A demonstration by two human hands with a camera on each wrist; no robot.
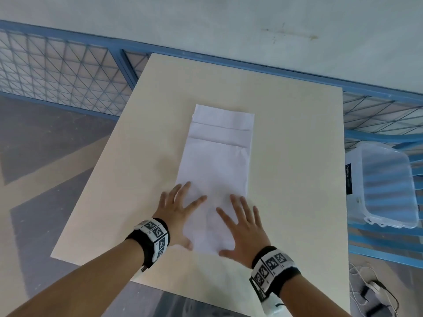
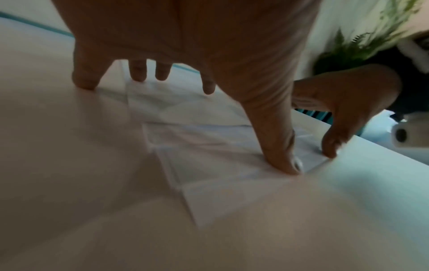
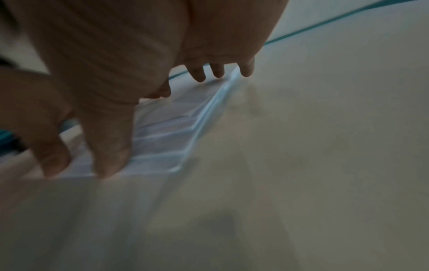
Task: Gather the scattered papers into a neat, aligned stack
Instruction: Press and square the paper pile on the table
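Note:
Several white papers (image 1: 219,161) lie overlapped in a long, staggered pile down the middle of the cream table (image 1: 297,156); their far edges step back one behind another. My left hand (image 1: 177,212) lies flat with spread fingers on the pile's near left corner. My right hand (image 1: 243,227) lies flat with spread fingers on the near right part. In the left wrist view the left thumb presses the near edge of the papers (image 2: 209,146), and the right hand (image 2: 343,110) shows beyond. In the right wrist view the stepped edges of the papers (image 3: 167,135) run away under my right hand (image 3: 130,102).
A clear plastic box (image 1: 384,184) sits on a blue slatted chair just right of the table. Blue mesh fencing (image 1: 57,69) runs behind the table. Cables and adapters (image 1: 373,294) lie on the floor at the near right. A green plant (image 2: 362,36) shows in the left wrist view.

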